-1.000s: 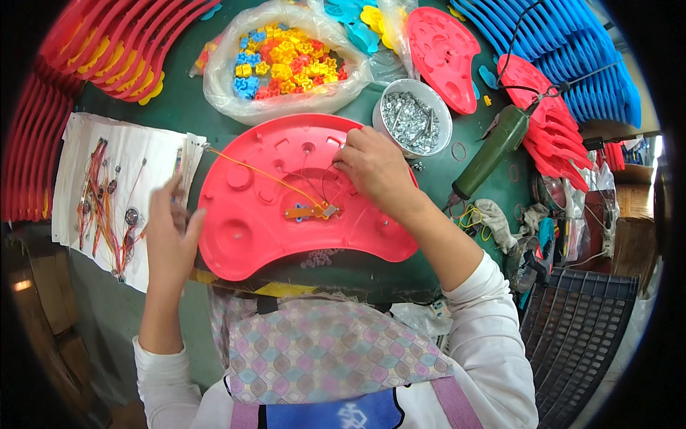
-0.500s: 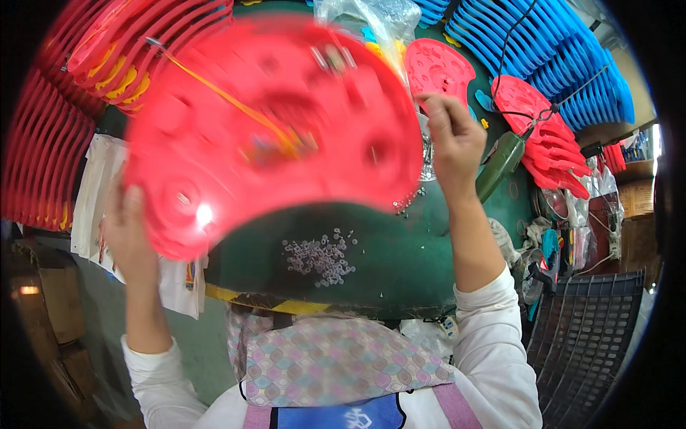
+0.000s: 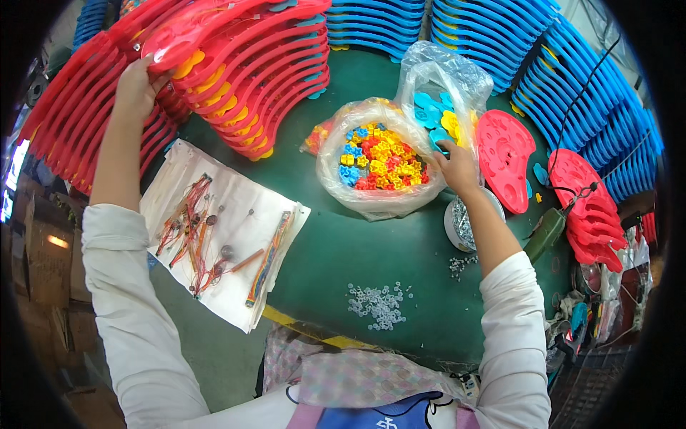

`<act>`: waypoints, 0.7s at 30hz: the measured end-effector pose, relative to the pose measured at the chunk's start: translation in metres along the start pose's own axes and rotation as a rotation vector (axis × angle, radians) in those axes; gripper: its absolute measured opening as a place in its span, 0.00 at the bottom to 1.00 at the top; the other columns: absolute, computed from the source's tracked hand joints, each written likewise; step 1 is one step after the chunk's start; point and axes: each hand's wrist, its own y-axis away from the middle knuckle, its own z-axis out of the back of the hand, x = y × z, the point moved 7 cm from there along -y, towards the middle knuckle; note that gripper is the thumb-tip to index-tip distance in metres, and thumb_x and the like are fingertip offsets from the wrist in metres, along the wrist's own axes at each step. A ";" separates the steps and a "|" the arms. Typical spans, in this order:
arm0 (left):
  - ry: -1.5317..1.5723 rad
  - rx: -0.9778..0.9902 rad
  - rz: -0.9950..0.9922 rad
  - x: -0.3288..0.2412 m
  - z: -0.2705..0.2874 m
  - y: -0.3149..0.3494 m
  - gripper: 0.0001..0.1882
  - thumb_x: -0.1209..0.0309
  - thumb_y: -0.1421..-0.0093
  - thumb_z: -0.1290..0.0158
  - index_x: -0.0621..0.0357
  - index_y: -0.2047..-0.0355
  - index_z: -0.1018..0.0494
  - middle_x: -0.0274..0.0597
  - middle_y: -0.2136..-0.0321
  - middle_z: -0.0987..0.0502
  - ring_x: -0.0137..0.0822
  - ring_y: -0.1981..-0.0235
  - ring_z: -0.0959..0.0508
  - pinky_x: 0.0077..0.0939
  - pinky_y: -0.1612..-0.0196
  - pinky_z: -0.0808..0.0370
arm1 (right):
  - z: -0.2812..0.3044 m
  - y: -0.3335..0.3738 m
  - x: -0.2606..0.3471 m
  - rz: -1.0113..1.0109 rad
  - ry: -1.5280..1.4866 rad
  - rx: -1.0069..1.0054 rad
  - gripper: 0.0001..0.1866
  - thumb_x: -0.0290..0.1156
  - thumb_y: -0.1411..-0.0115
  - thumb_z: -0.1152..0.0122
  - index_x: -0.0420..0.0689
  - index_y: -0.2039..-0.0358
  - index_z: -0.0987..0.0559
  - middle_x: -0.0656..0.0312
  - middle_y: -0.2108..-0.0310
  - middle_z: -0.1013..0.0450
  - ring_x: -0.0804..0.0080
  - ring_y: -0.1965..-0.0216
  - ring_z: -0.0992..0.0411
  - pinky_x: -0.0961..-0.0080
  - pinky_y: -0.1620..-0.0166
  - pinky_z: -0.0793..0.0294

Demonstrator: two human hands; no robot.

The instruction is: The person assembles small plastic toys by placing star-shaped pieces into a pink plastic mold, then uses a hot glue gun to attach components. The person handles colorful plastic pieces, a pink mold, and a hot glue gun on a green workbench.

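Observation:
At the far left, my left hand (image 3: 138, 89) is closed on the edge of a red molded plastic panel (image 3: 187, 34) on top of a tall stack of similar red panels. Yellow flower-shaped parts stick out beneath them. My right hand (image 3: 457, 166) reaches into the mouth of a clear plastic bag (image 3: 468, 80); its fingers pinch a blue flower-shaped plastic piece (image 3: 437, 136). More blue pieces and a yellow flower piece (image 3: 450, 126) lie in that bag. Beside it, an open bag (image 3: 330, 166) holds small red, yellow and blue star-shaped pieces.
Wires and small parts lie on a white sheet (image 3: 166, 187) at left. Near the front are small clear washers (image 3: 379, 306). A tub of screws (image 3: 459, 225) sits under my right forearm. Right are loose red panels (image 3: 506, 154), a green power tool (image 3: 547, 232) and blue panel stacks (image 3: 572, 86).
The red panel that was in front of me, between both hands, has gone to the left stack with my left hand. My right hand has moved to the clear bag. The view has shifted.

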 end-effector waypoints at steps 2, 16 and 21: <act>0.052 0.096 0.109 0.006 -0.001 -0.005 0.17 0.68 0.30 0.50 0.67 0.46 0.31 0.48 0.49 0.24 0.40 0.50 0.21 0.40 0.46 0.19 | 0.008 0.003 -0.008 -0.022 -0.017 -0.057 0.18 0.36 0.39 0.35 0.41 0.51 0.19 0.44 0.63 0.21 0.47 0.60 0.22 0.58 0.54 0.24; -0.070 0.131 0.215 0.034 0.007 -0.079 0.20 0.68 0.33 0.47 0.67 0.44 0.30 0.47 0.49 0.24 0.37 0.49 0.22 0.32 0.42 0.23 | 0.052 0.243 -0.006 -0.148 -0.501 0.776 0.19 0.30 0.42 0.44 0.38 0.50 0.22 0.52 0.59 0.21 0.65 0.60 0.23 0.69 0.55 0.24; -0.666 -0.028 -0.069 0.011 0.048 -0.103 0.25 0.61 0.36 0.42 0.57 0.41 0.28 0.42 0.53 0.21 0.34 0.51 0.22 0.30 0.47 0.25 | 0.063 0.214 0.018 0.263 -0.168 0.441 0.15 0.30 0.45 0.36 0.40 0.57 0.22 0.50 0.59 0.29 0.50 0.53 0.30 0.59 0.51 0.27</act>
